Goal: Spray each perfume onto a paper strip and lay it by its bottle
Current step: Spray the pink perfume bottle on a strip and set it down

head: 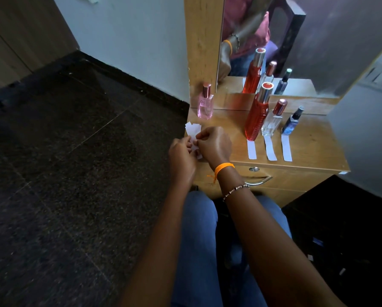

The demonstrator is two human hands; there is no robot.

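Note:
A pink perfume bottle [205, 103] stands alone at the table's back left. At the right stand a tall red bottle [257, 114], a clear bottle with a copper cap [273, 120] and a small dark blue bottle [293, 121]. A white strip lies in front of each: one by the red bottle [251, 150], one by the clear bottle [270, 149], one by the blue bottle [286, 148]. My left hand [182, 157] and my right hand [215, 145] both pinch a bunch of white paper strips [193, 131] over the table's left front corner.
The wooden dressing table [314, 147] has a mirror [318, 41] behind the bottles and a drawer with a metal handle [259, 181] below. Dark stone floor lies to the left. My knees in blue jeans sit under the table's front edge.

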